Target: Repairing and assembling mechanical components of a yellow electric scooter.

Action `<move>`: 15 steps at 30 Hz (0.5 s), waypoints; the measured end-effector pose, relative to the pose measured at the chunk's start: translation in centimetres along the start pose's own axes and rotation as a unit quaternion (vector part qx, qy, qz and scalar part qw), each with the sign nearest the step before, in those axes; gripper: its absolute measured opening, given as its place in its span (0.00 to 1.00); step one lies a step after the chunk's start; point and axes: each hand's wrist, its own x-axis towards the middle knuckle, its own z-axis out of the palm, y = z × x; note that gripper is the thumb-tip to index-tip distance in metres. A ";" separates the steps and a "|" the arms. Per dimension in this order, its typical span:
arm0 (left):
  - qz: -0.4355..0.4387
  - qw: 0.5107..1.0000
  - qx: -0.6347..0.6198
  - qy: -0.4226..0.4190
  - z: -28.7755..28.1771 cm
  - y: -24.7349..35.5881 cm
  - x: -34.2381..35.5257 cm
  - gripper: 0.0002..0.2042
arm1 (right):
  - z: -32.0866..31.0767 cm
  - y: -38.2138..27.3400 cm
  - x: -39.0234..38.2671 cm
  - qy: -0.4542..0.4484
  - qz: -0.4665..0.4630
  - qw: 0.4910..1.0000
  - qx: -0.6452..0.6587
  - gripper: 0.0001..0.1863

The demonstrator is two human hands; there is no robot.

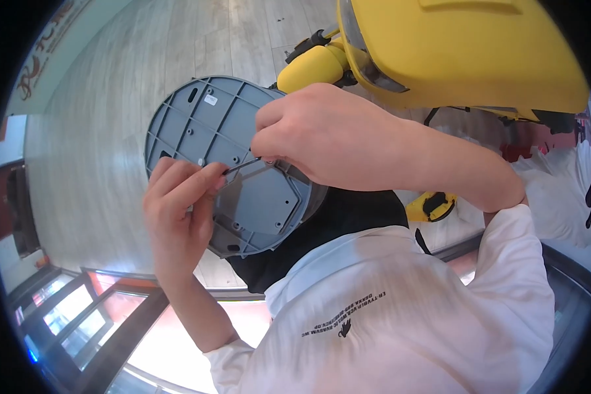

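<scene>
A round grey plastic base point(197, 125) with a grid of ribs and several screw holes lies tilted over my lap. A flat angular panel point(259, 200) fills its near right part. Above the base, a thin dark rod point(242, 165) stretches between my hands; its exact kind does not show. My left hand point(184, 197) pinches the rod's left end between thumb and fingertips. Closed around the other end is my right hand point(308, 134), its back toward me and hiding that end. Part of the base's right side is covered by the right hand.
A large yellow machine body point(466, 52) stands at the far right, with a smaller yellow rounded part point(312, 69) beside it. A yellow and black object point(432, 206) lies on the floor near my right elbow. White plastic bags point(558, 190) are at the right edge. Glass panels point(79, 315) are at lower left.
</scene>
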 end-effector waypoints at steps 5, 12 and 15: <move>-0.004 1.000 -0.009 0.001 0.1 -0.2 -0.1 0.14 | -0.1 -0.1 0.2 -0.022 0.000 1.000 -0.022 0.03; -0.013 1.000 -0.003 -0.005 0.3 0.6 -0.8 0.14 | 0.0 -0.5 -0.5 -0.052 -0.011 0.998 -0.046 0.03; -0.009 1.000 0.011 -0.003 0.5 0.8 -0.9 0.13 | 0.9 0.0 -1.2 -0.017 -0.010 1.000 -0.023 0.03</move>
